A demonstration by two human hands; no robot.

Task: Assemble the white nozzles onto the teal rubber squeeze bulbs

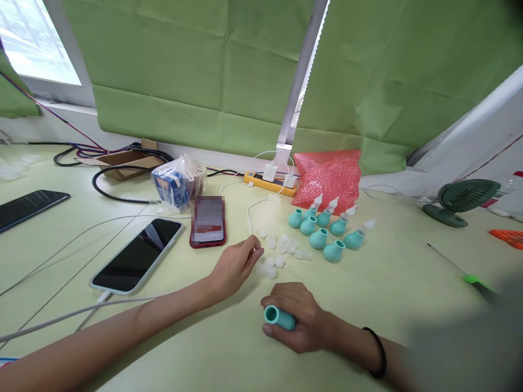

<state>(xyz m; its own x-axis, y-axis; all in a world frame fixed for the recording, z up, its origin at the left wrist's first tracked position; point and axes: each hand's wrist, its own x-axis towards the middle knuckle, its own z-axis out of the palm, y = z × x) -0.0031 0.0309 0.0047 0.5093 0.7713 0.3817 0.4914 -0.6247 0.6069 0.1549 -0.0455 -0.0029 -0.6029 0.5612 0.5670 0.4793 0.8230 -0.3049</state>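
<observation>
My right hand [302, 316] is wrapped round a turquoise rubber bulb [280, 317], its open neck pointing left. Beside the small translucent plastic parts [286, 245], my left hand [235, 267] has its fingers pinched together just above the table; whatever may lie between the fingertips is hidden. Beyond my hands stand several turquoise bulbs without tips [334, 251]. Among them are several bulbs fitted with clear pointed nozzles [354, 238], like nasal aspirators.
Behind the bulbs lies a red bubble-wrap bag [329, 177] next to a yellow power strip [269, 184]. Phones [137, 256] with cables, a red-cased phone [207, 222] and a plastic-wrapped pack [175, 182] are at left. A green-handled screwdriver [472, 280] and small fan [461, 198] are at right.
</observation>
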